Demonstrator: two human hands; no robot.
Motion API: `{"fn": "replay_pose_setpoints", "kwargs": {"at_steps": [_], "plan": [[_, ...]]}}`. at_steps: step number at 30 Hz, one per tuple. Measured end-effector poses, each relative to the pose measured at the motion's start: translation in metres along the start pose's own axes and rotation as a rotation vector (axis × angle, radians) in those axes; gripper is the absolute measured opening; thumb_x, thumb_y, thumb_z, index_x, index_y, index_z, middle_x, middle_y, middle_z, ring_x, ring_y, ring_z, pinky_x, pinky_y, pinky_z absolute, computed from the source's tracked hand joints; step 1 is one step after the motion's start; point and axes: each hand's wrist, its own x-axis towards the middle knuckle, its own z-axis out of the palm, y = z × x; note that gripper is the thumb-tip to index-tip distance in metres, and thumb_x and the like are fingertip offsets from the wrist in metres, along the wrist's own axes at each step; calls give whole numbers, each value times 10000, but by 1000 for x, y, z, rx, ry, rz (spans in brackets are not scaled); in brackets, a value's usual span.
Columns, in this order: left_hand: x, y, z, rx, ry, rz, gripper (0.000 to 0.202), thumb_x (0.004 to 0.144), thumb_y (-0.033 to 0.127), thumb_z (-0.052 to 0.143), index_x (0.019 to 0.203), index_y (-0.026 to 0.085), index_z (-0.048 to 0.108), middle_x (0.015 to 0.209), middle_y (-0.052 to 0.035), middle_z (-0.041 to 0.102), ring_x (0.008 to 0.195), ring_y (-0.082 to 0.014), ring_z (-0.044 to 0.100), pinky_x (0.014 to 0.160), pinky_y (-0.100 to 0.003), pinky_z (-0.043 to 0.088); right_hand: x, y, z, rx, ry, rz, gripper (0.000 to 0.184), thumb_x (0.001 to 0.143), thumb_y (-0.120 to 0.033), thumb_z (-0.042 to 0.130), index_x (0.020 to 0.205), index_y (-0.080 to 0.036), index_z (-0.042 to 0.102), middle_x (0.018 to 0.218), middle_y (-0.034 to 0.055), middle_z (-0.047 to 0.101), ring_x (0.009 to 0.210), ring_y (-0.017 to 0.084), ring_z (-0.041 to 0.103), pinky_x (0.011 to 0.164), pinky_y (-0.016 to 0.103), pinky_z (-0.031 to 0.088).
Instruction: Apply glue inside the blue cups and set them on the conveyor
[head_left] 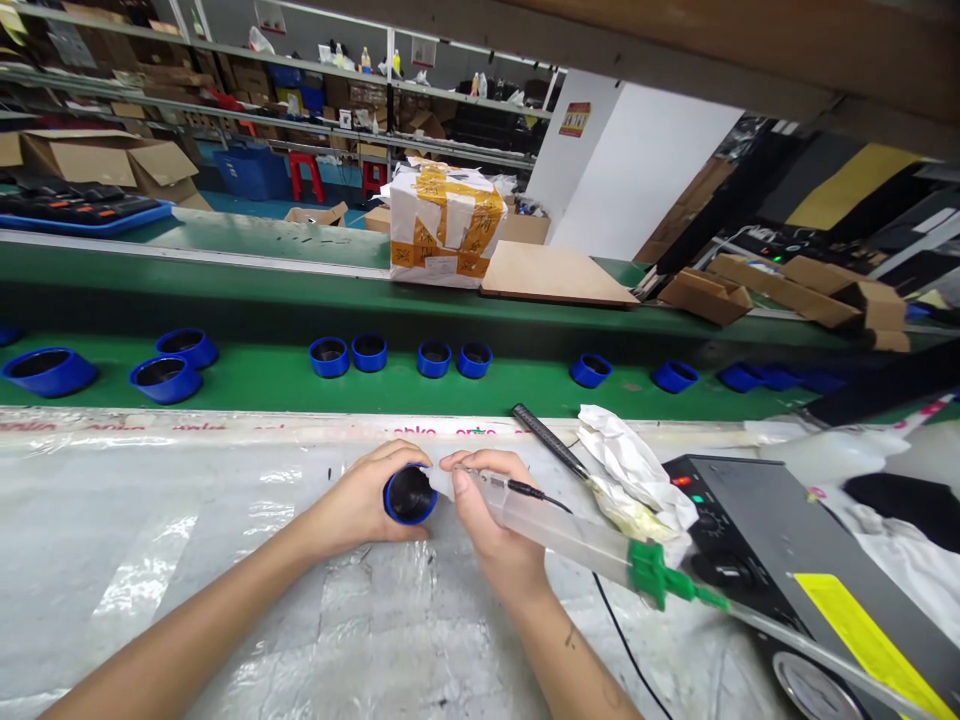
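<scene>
My left hand (365, 498) is wrapped round a blue ring-shaped cup (409, 496) with a black inside, its mouth turned toward me. In my right hand (499, 525) is a translucent dispensing syringe (574, 528), gripped near its tip, with a green cap and a hose at its rear. The syringe's tip is at the cup's right rim; whether it touches cannot be told. A thin black cable joins the syringe near my fingers. Both hands are just above the plastic-covered bench (247, 610).
Several similar blue cups (330, 356) stand along the green conveyor (525, 390) beyond the bench. On the right lie a black-handled tool (551, 440), crumpled white tissue (634, 465) and a grey control box (795, 560) with a dial. A taped carton (448, 222) sits farther back.
</scene>
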Motion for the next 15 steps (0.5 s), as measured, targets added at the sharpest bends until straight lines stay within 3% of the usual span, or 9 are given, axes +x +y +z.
{"fn": "replay_pose_setpoints", "kwargs": {"at_steps": [15], "plan": [[-2,0,2,21,15,46,505,724,150,842,1165,242,613,1161,-43,623,1086,-230,631,947,-349,519,1,-7,-7,-54,-7,-28,120,892,-142,693,931,-253,670,893,-10,787,847,161,774,800,267,598]]}}
